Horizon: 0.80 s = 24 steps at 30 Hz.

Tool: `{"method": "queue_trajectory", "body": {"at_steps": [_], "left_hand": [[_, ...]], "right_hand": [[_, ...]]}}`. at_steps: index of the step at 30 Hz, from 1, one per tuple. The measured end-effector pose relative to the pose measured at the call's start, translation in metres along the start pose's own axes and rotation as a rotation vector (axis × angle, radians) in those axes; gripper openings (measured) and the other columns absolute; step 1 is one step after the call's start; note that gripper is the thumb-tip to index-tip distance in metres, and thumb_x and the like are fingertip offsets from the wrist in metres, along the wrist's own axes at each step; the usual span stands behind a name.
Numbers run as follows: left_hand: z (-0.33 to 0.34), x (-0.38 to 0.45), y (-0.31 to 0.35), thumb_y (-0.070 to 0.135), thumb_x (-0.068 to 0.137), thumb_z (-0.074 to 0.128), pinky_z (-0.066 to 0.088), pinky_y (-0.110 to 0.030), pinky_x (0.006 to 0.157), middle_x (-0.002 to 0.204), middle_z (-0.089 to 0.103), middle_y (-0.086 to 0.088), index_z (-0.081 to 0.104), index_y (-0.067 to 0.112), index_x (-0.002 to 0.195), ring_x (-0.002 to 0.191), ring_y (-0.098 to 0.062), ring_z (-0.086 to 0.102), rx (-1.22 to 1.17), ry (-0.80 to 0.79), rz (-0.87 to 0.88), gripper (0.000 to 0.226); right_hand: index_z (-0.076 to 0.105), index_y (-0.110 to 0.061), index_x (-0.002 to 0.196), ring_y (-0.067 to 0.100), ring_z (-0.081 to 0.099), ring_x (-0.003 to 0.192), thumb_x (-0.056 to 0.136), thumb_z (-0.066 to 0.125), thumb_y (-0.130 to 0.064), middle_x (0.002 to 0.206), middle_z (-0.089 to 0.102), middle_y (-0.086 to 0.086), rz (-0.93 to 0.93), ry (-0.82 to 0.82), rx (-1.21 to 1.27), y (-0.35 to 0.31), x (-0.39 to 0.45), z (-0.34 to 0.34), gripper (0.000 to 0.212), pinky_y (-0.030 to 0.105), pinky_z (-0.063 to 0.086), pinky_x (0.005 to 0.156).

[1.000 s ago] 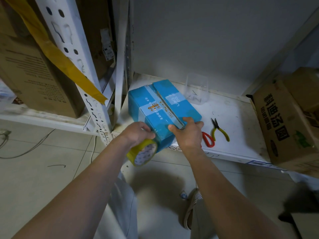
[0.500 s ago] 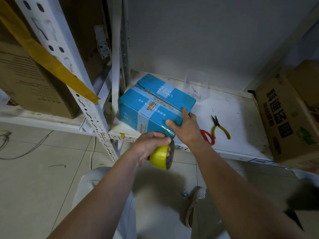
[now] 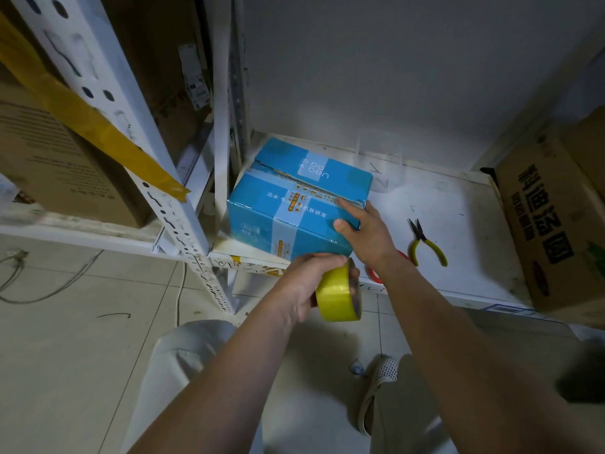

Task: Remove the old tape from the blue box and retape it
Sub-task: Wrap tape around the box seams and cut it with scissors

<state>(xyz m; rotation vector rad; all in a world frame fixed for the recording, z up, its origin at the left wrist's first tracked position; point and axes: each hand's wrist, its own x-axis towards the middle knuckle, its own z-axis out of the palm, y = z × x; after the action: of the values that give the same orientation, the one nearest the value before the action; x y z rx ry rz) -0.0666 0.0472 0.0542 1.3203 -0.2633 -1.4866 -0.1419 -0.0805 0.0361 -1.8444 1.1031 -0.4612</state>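
Observation:
The blue box [image 3: 262, 211] stands on the white shelf [image 3: 458, 250], at its left end near the front edge. A pale band runs over its top and front, and the top seam looks rough. My right hand [image 3: 363, 231] rests on the box's near right corner, forefinger stretched along the top seam, thumb on the front face. My left hand [image 3: 307, 283] grips a yellow tape roll [image 3: 340, 293] just below and in front of the box, past the shelf edge.
Yellow-handled pliers [image 3: 425, 242] lie on the shelf right of the box. Red-handled scissors [image 3: 375, 273] are half hidden under my right wrist. A brown carton [image 3: 556, 221] fills the shelf's right end. A white perforated post [image 3: 157, 191] with a yellow strip stands at left.
The box has been turned and pushed back toward the left rear. My left hand drew the tape roll down and away from the box. My right hand slid to the right corner.

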Motion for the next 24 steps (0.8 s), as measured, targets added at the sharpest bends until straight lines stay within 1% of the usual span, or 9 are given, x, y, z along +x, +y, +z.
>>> {"method": "queue_trajectory", "body": {"at_steps": [3, 6, 7, 9, 11, 14, 17, 19, 24], "left_hand": [[0.0, 0.001, 0.002, 0.009, 0.084, 0.064, 0.055, -0.029, 0.059, 0.07, 0.073, -0.003, 0.06, 0.006, 0.111, 0.059, -0.015, 0.069, 0.032, 0.007, -0.025, 0.027], [0.0, 0.0, -0.003, 0.007, 0.086, 0.062, 0.053, -0.027, 0.049, 0.079, 0.07, -0.013, 0.057, 0.002, 0.109, 0.05, -0.015, 0.065, 0.125, 0.02, -0.091, 0.025], [0.0, 0.0, -0.007, 0.008, 0.087, 0.062, 0.054, -0.027, 0.049, 0.082, 0.069, -0.015, 0.056, 0.005, 0.106, 0.05, -0.015, 0.064, 0.138, 0.036, -0.099, 0.02], [0.0, 0.003, -0.013, 0.011, 0.088, 0.063, 0.057, -0.031, 0.057, 0.081, 0.069, -0.014, 0.055, 0.01, 0.1, 0.06, -0.019, 0.067, 0.162, 0.074, -0.088, 0.015], [-0.001, 0.007, -0.016, 0.012, 0.086, 0.065, 0.058, -0.038, 0.065, 0.078, 0.07, -0.013, 0.055, 0.011, 0.096, 0.071, -0.025, 0.069, 0.18, 0.098, -0.064, 0.015], [-0.003, 0.006, -0.018, 0.012, 0.083, 0.07, 0.058, -0.043, 0.068, 0.079, 0.068, -0.014, 0.054, 0.011, 0.089, 0.072, -0.028, 0.069, 0.166, 0.106, -0.031, 0.017], [-0.006, 0.004, -0.021, 0.014, 0.079, 0.074, 0.057, -0.048, 0.075, 0.079, 0.07, -0.014, 0.056, 0.012, 0.091, 0.078, -0.032, 0.07, 0.159, 0.102, -0.001, 0.022], [-0.008, 0.004, -0.021, 0.016, 0.078, 0.075, 0.058, -0.045, 0.074, 0.082, 0.072, -0.012, 0.058, 0.011, 0.098, 0.08, -0.031, 0.071, 0.162, 0.094, 0.008, 0.026], [-0.01, 0.004, -0.019, 0.008, 0.08, 0.072, 0.056, -0.033, 0.06, 0.079, 0.072, -0.014, 0.058, 0.005, 0.101, 0.062, -0.025, 0.068, 0.079, 0.04, -0.051, 0.025]], "right_hand": [[0.046, -0.028, 0.137, 0.018, 0.039, 0.13, 0.092, 0.057, -0.022, 0.137, 0.036, 0.002, 0.007, 0.026, 0.022, 0.002, 0.0, 0.002, 0.047, 0.038, 0.044, 0.104], [0.049, -0.031, 0.135, 0.016, 0.042, 0.127, 0.091, 0.059, -0.023, 0.137, 0.037, 0.0, 0.017, 0.046, 0.046, 0.003, 0.001, 0.003, 0.045, 0.036, 0.047, 0.1], [0.05, -0.031, 0.133, 0.015, 0.042, 0.126, 0.091, 0.059, -0.023, 0.136, 0.037, -0.001, 0.02, 0.049, 0.063, 0.003, 0.0, 0.003, 0.044, 0.033, 0.049, 0.098], [0.053, -0.029, 0.13, 0.014, 0.044, 0.124, 0.09, 0.061, -0.021, 0.136, 0.038, -0.001, 0.013, 0.062, 0.112, 0.004, 0.001, 0.004, 0.042, 0.026, 0.051, 0.092], [0.054, -0.028, 0.131, 0.014, 0.045, 0.124, 0.089, 0.063, -0.023, 0.135, 0.04, -0.001, 0.026, 0.052, 0.148, 0.006, 0.001, 0.003, 0.043, 0.03, 0.05, 0.095], [0.046, -0.032, 0.137, 0.016, 0.042, 0.129, 0.081, 0.07, -0.035, 0.139, 0.038, -0.003, 0.067, -0.038, 0.127, 0.007, 0.001, 0.001, 0.061, 0.042, 0.045, 0.103], [0.036, -0.036, 0.143, 0.018, 0.034, 0.135, 0.068, 0.08, -0.04, 0.143, 0.032, -0.004, 0.078, -0.095, 0.049, 0.007, -0.001, -0.004, 0.086, 0.046, 0.041, 0.106], [0.031, -0.038, 0.144, 0.019, 0.031, 0.136, 0.067, 0.081, -0.04, 0.145, 0.029, -0.004, 0.045, -0.084, -0.022, 0.009, -0.004, -0.004, 0.091, 0.045, 0.04, 0.107], [0.018, -0.042, 0.147, 0.018, 0.027, 0.138, 0.074, 0.071, -0.051, 0.151, 0.019, -0.005, -0.035, -0.029, -0.257, 0.012, -0.01, -0.002, 0.091, 0.043, 0.038, 0.108]]}}
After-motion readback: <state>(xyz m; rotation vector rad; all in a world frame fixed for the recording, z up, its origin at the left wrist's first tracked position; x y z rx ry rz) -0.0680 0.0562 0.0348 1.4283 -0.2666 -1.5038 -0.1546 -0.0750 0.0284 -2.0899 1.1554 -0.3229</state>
